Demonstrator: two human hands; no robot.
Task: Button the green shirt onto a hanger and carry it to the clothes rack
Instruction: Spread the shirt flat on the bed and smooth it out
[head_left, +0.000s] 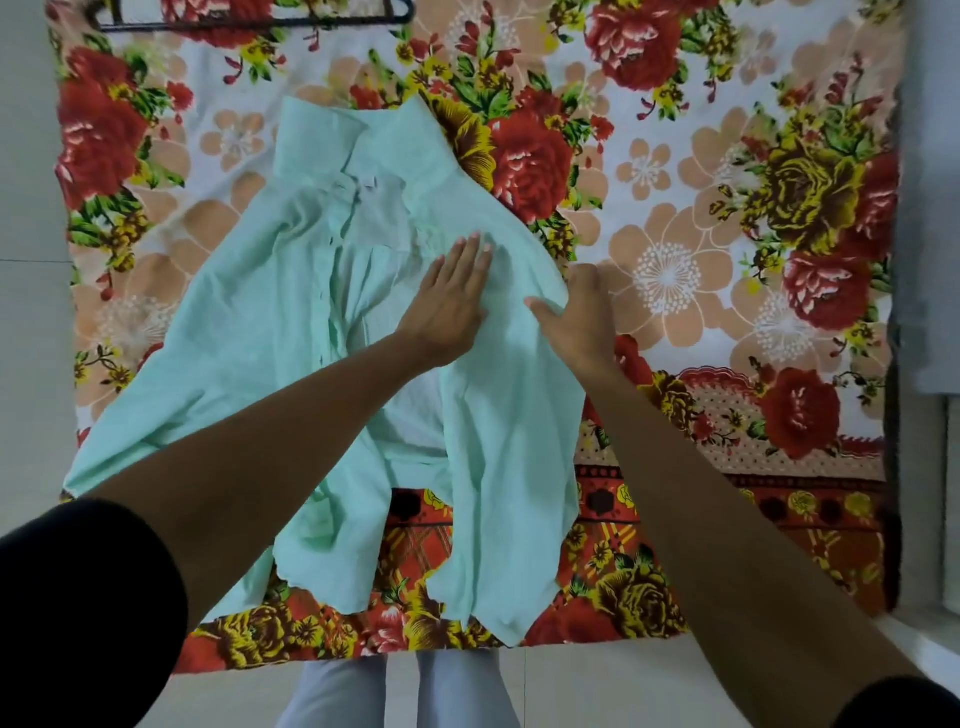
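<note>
The pale green shirt (270, 322) lies spread on the floral sheet, collar pointing away from me, its front open down the middle. My left hand (452, 301) lies flat with straight fingers on the shirt's right front panel. My right hand (582, 306) grips the shirt's right edge near the shoulder, thumb on top of the cloth and fingers curled under the fold. A dark hanger (260, 18) lies at the sheet's far left edge, partly cut off by the frame, well apart from the shirt.
The floral sheet (701, 234) covers a flat surface in front of me. Pale floor shows to the left and below, where my legs (405, 691) stand. A grey edge (930, 260) runs along the right side.
</note>
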